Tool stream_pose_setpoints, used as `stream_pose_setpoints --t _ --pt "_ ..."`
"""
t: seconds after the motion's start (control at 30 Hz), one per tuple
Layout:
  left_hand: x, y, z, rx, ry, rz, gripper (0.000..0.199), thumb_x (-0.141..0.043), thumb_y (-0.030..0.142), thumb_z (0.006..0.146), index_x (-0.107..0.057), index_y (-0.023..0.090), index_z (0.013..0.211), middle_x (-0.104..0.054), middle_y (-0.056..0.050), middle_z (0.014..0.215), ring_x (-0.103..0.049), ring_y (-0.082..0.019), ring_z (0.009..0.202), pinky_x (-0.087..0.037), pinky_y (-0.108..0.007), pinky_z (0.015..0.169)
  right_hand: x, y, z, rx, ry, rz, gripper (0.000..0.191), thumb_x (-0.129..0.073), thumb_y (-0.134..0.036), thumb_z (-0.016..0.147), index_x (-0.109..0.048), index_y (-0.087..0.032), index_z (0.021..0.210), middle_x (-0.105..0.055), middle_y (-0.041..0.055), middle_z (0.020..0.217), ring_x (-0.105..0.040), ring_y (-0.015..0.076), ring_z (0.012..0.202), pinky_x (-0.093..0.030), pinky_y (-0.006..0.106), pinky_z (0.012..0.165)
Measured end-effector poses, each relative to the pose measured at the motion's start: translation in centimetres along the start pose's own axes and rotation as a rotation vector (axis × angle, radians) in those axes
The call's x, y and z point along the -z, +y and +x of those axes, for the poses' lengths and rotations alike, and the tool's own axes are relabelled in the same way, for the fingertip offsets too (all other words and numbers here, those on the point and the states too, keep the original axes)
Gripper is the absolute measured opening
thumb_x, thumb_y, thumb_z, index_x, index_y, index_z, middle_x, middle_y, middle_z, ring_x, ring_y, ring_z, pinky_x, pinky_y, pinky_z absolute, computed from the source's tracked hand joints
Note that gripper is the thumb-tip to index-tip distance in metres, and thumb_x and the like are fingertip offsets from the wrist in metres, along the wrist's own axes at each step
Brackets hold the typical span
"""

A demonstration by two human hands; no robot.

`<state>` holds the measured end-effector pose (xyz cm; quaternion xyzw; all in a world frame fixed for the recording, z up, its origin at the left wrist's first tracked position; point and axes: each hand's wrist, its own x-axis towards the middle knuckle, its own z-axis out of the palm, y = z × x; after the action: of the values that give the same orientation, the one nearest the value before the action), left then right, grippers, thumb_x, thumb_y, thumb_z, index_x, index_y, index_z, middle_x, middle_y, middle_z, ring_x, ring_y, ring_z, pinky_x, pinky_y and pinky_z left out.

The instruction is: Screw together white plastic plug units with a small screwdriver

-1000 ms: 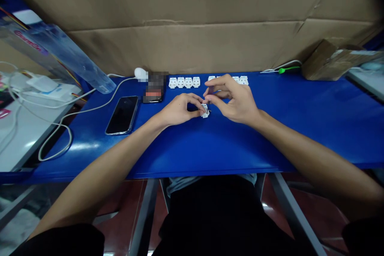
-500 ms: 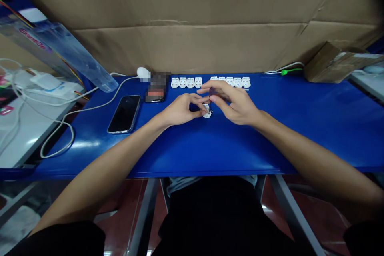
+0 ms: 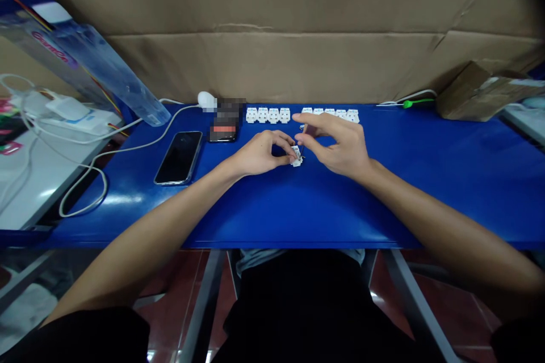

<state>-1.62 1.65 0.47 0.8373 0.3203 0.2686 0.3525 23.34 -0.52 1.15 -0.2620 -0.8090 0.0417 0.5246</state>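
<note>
Head view: a small white plastic module (image 3: 296,156) is pinched by the left hand (image 3: 259,153) just above the glossy blue surface (image 3: 426,181). A thin metal pin (image 3: 302,150), touching the module, is held by the right hand (image 3: 340,144), its fingers (image 3: 315,122) partly spread. A row of matching white modules (image 3: 327,115) is lined up behind, along the surface's far edge.
</note>
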Motion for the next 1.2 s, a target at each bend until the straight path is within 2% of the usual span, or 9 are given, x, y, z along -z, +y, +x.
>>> stream_pose_setpoints --t 0.13,0.27,0.43,0.67,0.77,0.87,0.97,1.03,1.2 --pt "0.0 -0.1 0.1 -0.011 0.002 -0.027 0.009 -0.087 0.029 0.097 -0.096 0.03 0.101 -0.09 -0.007 0.125 -0.083 -0.03 0.124 -0.06 -0.054 0.123 0.5 0.4 -0.1 -0.047 -0.173 0.183 0.041 -0.058 -0.037 0.121 -0.067 -0.03 0.161 -0.086 0.008 0.139 -0.089 0.0214 0.112 -0.076 0.042 0.104" --pt "-0.1 0.0 0.1 -0.031 -0.008 -0.061 0.007 -0.089 0.03 0.097 -0.095 0.03 0.099 -0.092 -0.007 0.119 -0.081 -0.032 0.131 -0.058 -0.056 0.126 0.7 0.3 0.0 -0.136 -0.237 0.346 0.038 -0.058 -0.037 0.121 -0.065 -0.03 0.158 -0.082 0.0095 0.148 -0.085 0.0252 0.135 -0.074 0.044 0.113" --pt "0.1 0.1 0.1 -0.027 0.009 -0.017 0.008 -0.088 0.031 0.097 -0.095 0.03 0.1 -0.09 -0.007 0.123 -0.083 -0.029 0.12 -0.061 -0.053 0.122 0.7 -0.7 0.2 -0.238 -0.198 0.388 0.028 -0.071 -0.039 0.115 -0.074 -0.028 0.141 -0.087 0.0032 0.12 -0.091 0.0197 0.103 -0.078 0.036 0.098" --pt "0.2 -0.1 0.0 0.002 -0.005 0.017 0.009 -0.09 0.033 0.098 -0.096 0.029 0.103 -0.088 -0.008 0.132 -0.082 -0.03 0.125 -0.059 -0.053 0.123 0.0 -1.1 0.0 -0.223 0.036 0.181 0.025 -0.087 -0.04 0.104 -0.082 -0.028 0.126 -0.086 -0.0027 0.092 -0.086 0.018 0.074 -0.077 0.034 0.075" --pt "0.2 -0.2 0.0 -0.005 -0.002 0.016 0.009 -0.089 0.031 0.098 -0.096 0.03 0.104 -0.088 -0.008 0.133 -0.082 -0.03 0.126 -0.059 -0.053 0.123 0.0 -0.9 0.0 -0.154 0.03 0.195 0.024 -0.086 -0.039 0.105 -0.082 -0.03 0.128 -0.088 -0.002 0.105 -0.087 0.0168 0.082 -0.079 0.032 0.08" --pt "0.2 -0.1 0.0 -0.019 -0.002 -0.001 0.007 -0.089 0.032 0.099 -0.095 0.03 0.102 -0.09 -0.008 0.126 -0.081 -0.031 0.131 -0.058 -0.055 0.126 0.4 -0.4 -0.2 -0.126 -0.106 0.266 0.03 -0.074 -0.04 0.114 -0.076 -0.03 0.142 -0.086 0.0041 0.133 -0.09 0.0208 0.112 -0.078 0.037 0.1" --pt "0.2 0.1 0.1 -0.037 -0.027 -0.047 0.008 -0.089 0.034 0.099 -0.095 0.03 0.1 -0.09 -0.007 0.121 -0.081 -0.031 0.129 -0.057 -0.056 0.128 1.0 0.0 -0.2 -0.142 -0.255 0.375 0.036 -0.06 -0.042 0.121 -0.066 -0.03 0.155 -0.079 0.0103 0.155 -0.083 0.026 0.139 -0.074 0.044 0.114" --pt "0.2 0.2 0.1 -0.036 -0.026 -0.073 0.008 -0.09 0.035 0.098 -0.095 0.03 0.099 -0.09 -0.007 0.12 -0.081 -0.03 0.126 -0.058 -0.055 0.127 1.2 0.1 -0.1 -0.181 -0.286 0.451 0.034 -0.058 -0.043 0.122 -0.063 -0.031 0.154 -0.079 0.0101 0.155 -0.083 0.0256 0.139 -0.075 0.043 0.112" --pt "0.3 0.3 0.1 -0.014 -0.005 -0.05 0.009 -0.091 0.036 0.095 -0.096 0.031 0.1 -0.091 -0.006 0.117 -0.081 -0.031 0.125 -0.058 -0.055 0.126 1.4 -0.3 0.3 -0.281 -0.276 0.499 0.031 -0.065 -0.048 0.119 -0.063 -0.029 0.143 -0.085 0.0061 0.134 -0.09 0.0225 0.12 -0.077 0.039 0.106"
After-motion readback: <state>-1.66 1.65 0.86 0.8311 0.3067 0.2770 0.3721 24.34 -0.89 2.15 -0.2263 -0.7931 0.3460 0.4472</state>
